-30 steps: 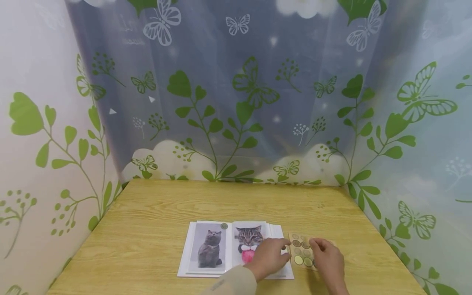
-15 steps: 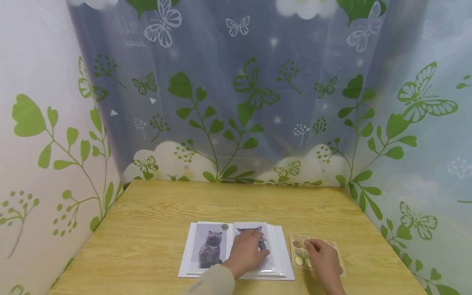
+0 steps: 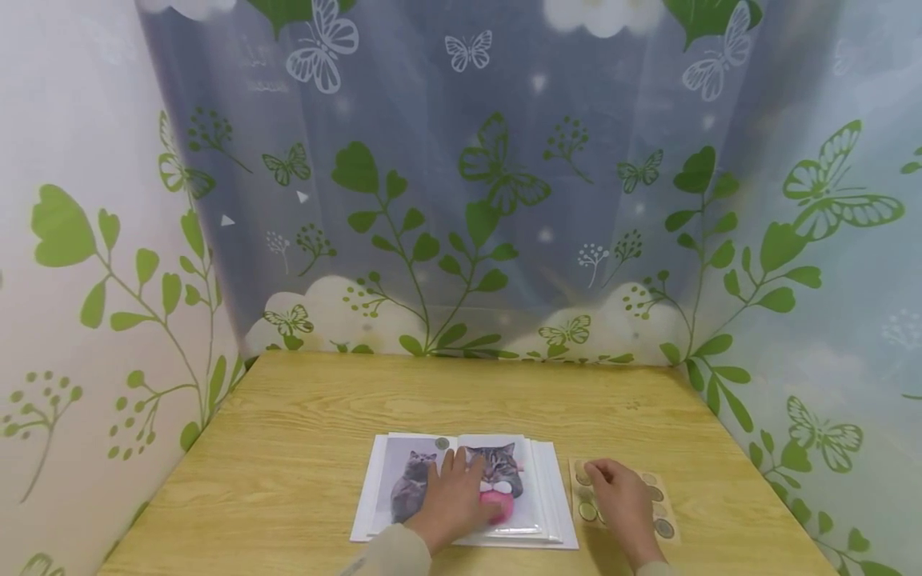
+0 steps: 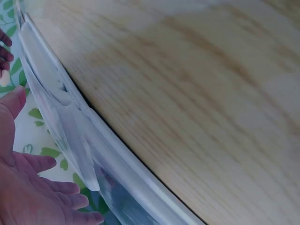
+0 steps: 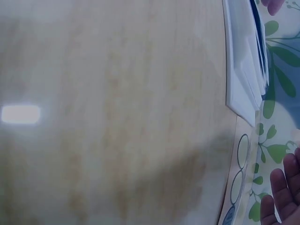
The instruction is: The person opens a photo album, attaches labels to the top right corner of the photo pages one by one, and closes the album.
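Observation:
An open photo album (image 3: pixel 363 512) lies on the table with a cat photo on each page. One grey cat photo (image 3: pixel 406 488) has a round coin-like sticker (image 3: pixel 442 443) at its top corner. My left hand (image 3: pixel 450 500) is over the middle of the album, fingers extended and spread, partly covering both photos. In the left wrist view those fingers are beside a clear page sleeve (image 4: pixel 70 136). To the right lies a sheet of round coin-like stickers (image 3: pixel 671 512). Over it, my right hand (image 3: pixel 625 504) pinches a small pale round sticker (image 4: pixel 4 78) between thumb and fingertips.
The wood-grain table (image 3: pixel 288 416) reaches back to a patterned curtain (image 3: pixel 403 200) with leaves and butterflies. Similar curtains hang at both sides. The sticker sheet lies right beside the album's right edge.
My left hand has moved left from the album's right edge across the right photo to the middle. My right hand has shifted slightly left over the sticker sheet, still pinching.

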`<state>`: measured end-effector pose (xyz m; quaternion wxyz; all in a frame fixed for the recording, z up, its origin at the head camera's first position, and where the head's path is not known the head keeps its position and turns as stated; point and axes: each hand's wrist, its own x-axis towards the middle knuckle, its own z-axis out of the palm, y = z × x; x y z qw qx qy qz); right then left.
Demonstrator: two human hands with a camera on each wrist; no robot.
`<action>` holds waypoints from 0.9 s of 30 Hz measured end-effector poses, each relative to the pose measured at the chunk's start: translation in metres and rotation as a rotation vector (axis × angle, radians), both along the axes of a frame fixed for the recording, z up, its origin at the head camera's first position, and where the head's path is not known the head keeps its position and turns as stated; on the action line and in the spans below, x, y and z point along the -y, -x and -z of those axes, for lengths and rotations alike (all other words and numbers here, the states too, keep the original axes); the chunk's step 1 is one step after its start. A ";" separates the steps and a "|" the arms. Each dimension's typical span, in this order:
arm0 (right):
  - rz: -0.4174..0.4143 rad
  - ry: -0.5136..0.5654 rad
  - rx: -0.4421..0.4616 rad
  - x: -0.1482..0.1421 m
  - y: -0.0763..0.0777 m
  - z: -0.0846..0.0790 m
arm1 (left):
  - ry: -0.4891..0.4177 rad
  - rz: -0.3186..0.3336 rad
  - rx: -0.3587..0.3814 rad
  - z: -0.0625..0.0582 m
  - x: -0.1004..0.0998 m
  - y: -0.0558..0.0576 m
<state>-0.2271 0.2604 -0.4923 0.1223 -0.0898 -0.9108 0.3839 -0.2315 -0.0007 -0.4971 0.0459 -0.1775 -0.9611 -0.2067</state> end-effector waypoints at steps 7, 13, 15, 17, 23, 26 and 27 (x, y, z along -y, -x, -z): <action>-0.053 -0.030 0.004 0.007 0.010 -0.004 | 0.060 0.009 -0.011 0.004 0.007 -0.006; -0.067 -0.064 -0.019 0.016 0.018 -0.006 | 0.088 0.005 -0.032 0.008 0.008 -0.006; -0.068 -0.085 -0.040 0.019 0.022 -0.006 | 0.102 0.003 -0.024 0.009 0.008 -0.006; -0.071 -0.104 -0.051 0.021 0.025 -0.005 | 0.115 0.000 -0.015 0.009 0.008 -0.006; -0.102 -0.139 -0.066 0.029 0.037 -0.002 | 0.108 0.002 0.017 0.006 0.008 -0.007; -0.132 -0.154 -0.088 0.035 0.044 0.000 | 0.110 0.004 0.023 0.006 0.009 -0.008; -0.140 -0.158 -0.097 0.037 0.047 0.000 | 0.110 0.005 0.022 0.006 0.009 -0.007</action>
